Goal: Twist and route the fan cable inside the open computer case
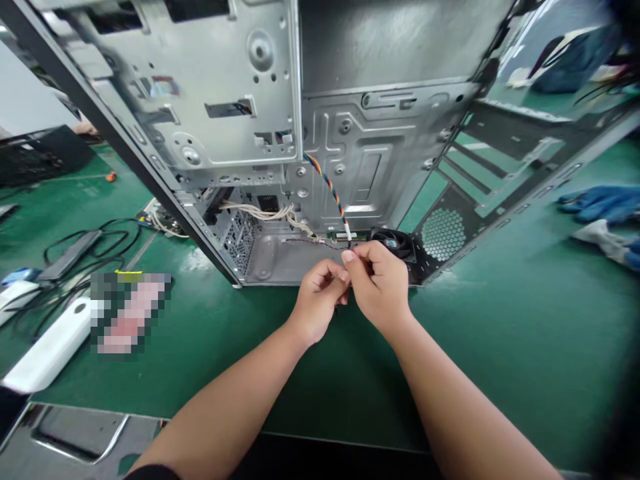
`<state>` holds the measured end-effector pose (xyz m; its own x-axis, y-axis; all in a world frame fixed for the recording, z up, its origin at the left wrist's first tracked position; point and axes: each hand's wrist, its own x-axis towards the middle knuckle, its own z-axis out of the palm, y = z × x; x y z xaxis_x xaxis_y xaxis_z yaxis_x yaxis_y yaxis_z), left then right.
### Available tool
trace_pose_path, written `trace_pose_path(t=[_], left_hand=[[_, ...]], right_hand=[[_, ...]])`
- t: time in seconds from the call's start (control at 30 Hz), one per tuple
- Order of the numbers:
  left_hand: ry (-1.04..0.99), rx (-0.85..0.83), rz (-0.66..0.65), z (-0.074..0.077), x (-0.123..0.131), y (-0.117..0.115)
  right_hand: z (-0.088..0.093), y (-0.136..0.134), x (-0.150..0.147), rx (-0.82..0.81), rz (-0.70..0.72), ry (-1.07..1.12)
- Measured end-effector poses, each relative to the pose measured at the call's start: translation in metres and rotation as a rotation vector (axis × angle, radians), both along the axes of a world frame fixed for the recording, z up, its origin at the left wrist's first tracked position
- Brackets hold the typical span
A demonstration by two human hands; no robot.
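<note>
An open metal computer case (pixel 370 160) stands on the green table. From its drive cage hangs a twisted multicoloured cable (pixel 330 187) with a white sleeve near its lower end. My right hand (pixel 377 280) pinches the cable's end just below that sleeve. Close beside it, my left hand (pixel 320 297) is closed, thumb against fingertips; what it holds is too small to make out. Behind the hands, a black fan (pixel 393 244) lies on the case floor. Pale bundled wires (pixel 265 212) and a thin dark wire run inside the case towards the hands.
Left on the green table (pixel 200 360) are a white elongated object (pixel 53 343), black cables, a power strip (pixel 70 255) and a pixelated item (pixel 131 313). Blue gloves (pixel 607 203) lie at the right. A dark case (pixel 43 157) stands at the far left.
</note>
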<state>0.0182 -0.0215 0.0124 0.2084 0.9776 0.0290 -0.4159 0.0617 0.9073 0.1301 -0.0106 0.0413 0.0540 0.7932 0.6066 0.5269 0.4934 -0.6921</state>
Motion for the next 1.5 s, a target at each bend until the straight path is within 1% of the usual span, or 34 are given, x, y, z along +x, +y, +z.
trace_pose_path(t=[0.17,0.3,0.43,0.6,0.73,0.83,1.0,1.1,1.27,1.4,1.5], left_hand=[[0.093,0.090,0.131,0.0020,0.0010,-0.0011],[0.139,0.123,0.176,0.0029,0.0011,-0.0015],[0.186,0.129,0.124,0.0019,-0.0007,-0.0011],[0.094,0.061,-0.002,-0.0014,-0.0020,0.0006],[0.034,0.027,-0.034,-0.0031,-0.0015,0.0015],[0.061,0.056,0.012,-0.0020,-0.0014,0.0017],[0.278,0.196,0.174,0.0023,-0.0035,0.0009],[0.308,0.227,0.198,0.0028,-0.0042,0.0005],[0.178,0.115,0.127,-0.0003,-0.0030,0.0027],[0.039,0.038,-0.026,-0.0017,-0.0040,0.0047],[-0.040,0.005,-0.127,-0.0020,-0.0057,0.0060]], right_hand=[[-0.0037,-0.0012,-0.0017,0.141,-0.079,-0.085],[-0.0043,-0.0019,-0.0026,0.174,-0.099,-0.100],[-0.0029,-0.0027,-0.0030,0.151,-0.079,-0.096],[-0.0010,-0.0024,-0.0017,0.034,-0.002,-0.039],[-0.0001,-0.0011,-0.0002,-0.014,0.040,0.015],[-0.0002,-0.0005,-0.0005,-0.020,0.032,0.037],[-0.0012,-0.0019,-0.0025,0.015,-0.051,0.041],[-0.0009,-0.0029,-0.0029,0.030,-0.067,0.040],[0.0009,-0.0027,-0.0017,0.007,-0.025,0.062],[0.0025,-0.0023,-0.0014,-0.025,0.044,0.096],[0.0037,-0.0024,-0.0019,-0.053,0.069,0.115]])
